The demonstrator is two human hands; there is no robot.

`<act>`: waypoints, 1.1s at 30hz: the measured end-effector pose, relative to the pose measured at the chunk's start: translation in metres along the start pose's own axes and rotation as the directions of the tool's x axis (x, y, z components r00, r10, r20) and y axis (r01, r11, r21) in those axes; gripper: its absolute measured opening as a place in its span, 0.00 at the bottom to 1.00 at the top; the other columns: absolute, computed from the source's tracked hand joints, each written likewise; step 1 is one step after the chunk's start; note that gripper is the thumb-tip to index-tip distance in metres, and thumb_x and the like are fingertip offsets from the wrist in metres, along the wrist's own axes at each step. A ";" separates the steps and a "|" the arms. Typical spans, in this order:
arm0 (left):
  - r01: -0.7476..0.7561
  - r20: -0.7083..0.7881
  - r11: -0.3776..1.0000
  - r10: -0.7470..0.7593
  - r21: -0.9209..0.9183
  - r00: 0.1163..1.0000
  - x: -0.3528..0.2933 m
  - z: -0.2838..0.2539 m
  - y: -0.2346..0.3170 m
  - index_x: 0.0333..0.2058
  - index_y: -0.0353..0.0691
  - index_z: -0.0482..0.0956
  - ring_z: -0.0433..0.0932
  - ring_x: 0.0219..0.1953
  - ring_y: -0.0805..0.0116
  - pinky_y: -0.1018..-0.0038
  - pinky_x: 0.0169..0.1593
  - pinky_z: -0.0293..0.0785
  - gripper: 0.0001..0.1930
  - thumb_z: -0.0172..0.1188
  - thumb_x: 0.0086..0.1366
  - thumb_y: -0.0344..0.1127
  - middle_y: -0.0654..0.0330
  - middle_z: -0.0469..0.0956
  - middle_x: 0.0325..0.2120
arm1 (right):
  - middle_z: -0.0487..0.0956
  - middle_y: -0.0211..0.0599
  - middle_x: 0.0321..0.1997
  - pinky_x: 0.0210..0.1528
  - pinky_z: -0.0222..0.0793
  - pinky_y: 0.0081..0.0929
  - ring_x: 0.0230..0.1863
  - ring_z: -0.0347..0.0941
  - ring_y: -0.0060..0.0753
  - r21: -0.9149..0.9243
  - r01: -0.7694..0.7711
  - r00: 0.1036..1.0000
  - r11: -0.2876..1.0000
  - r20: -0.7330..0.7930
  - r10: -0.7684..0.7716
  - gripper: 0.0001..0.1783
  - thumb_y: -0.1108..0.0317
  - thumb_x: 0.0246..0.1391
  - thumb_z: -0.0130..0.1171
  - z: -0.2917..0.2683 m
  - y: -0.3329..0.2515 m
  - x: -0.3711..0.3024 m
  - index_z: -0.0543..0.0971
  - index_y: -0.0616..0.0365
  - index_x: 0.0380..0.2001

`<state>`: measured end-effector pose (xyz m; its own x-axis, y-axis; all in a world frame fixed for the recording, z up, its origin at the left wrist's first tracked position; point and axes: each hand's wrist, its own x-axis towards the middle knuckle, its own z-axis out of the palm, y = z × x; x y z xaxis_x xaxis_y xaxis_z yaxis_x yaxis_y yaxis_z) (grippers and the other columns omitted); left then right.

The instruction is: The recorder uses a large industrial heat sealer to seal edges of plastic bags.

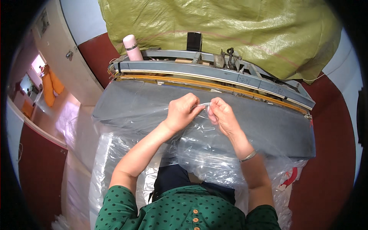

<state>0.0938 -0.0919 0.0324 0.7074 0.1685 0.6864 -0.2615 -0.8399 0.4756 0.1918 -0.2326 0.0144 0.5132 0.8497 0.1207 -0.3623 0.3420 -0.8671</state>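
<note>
Clear plastic film (207, 142) hangs over the near edge of a dark grey work surface (268, 126) and down across my lap. Just above the middle of that surface, my left hand (182, 110) pinches a gathered edge of the film between thumb and fingers. Close beside it, my right hand (222, 115) grips the same edge, with a short twisted strand stretched between the two. From the left hand, thin folds of film fan out toward the left side of the surface.
A long grey metal frame (172, 69) with orange strips lies behind the surface. On it stand a pink bottle (132, 48) and a dark phone (194, 41). Yellow-green woven sheeting (230, 23) covers the back. An open door (69, 53) is at left; more plastic film (103, 161) piles nearby.
</note>
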 end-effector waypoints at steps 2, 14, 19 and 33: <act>-0.163 -0.091 0.955 0.190 0.249 0.978 -0.002 0.004 0.000 0.22 0.41 0.67 0.68 0.22 0.60 0.73 0.22 0.65 0.10 0.61 0.42 0.32 0.59 0.68 0.21 | 0.65 0.22 0.17 0.17 0.48 0.10 0.16 0.55 0.12 0.016 -0.018 0.999 1.000 -0.050 0.018 0.09 0.63 0.53 0.49 0.010 0.003 0.002 0.71 0.57 0.28; 0.700 0.720 0.188 0.292 -0.689 0.630 -0.063 0.036 0.063 0.34 0.34 0.73 0.70 0.36 0.72 0.73 0.46 0.61 0.22 0.38 0.64 0.48 0.62 0.75 0.25 | 0.72 0.35 0.36 0.44 0.62 0.24 0.38 0.67 0.26 -0.382 0.195 0.619 0.903 -0.666 -0.416 0.18 0.58 0.54 0.47 -0.123 -0.023 -0.008 0.69 0.60 0.41; 0.543 0.357 -0.165 0.593 -0.823 0.721 -0.067 -0.028 0.089 0.33 0.36 0.74 0.77 0.32 0.60 0.66 0.40 0.67 0.09 0.53 0.57 0.35 0.54 0.77 0.26 | 0.74 0.32 0.30 0.40 0.62 0.23 0.33 0.67 0.23 -0.888 -0.284 0.353 0.362 -0.448 -0.821 0.12 0.63 0.53 0.45 -0.267 -0.081 -0.095 0.74 0.59 0.31; -0.374 -0.428 0.249 -0.727 -0.893 0.538 -0.140 -0.231 -0.087 0.43 0.35 0.68 0.72 0.31 0.69 0.74 0.37 0.71 0.16 0.47 0.61 0.39 0.60 0.74 0.31 | 0.73 0.52 0.31 0.31 0.62 0.49 0.34 0.68 0.58 -0.303 -0.940 0.298 -0.158 -0.503 -0.811 0.20 0.52 0.56 0.36 -0.340 -0.153 -0.254 0.68 0.58 0.31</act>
<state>-0.1343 0.0768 0.0218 0.2896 0.9215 0.2590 -0.9163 0.1887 0.3532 0.3808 -0.6371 -0.0482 0.8383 -0.2258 0.4962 -0.1895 -0.9741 -0.1232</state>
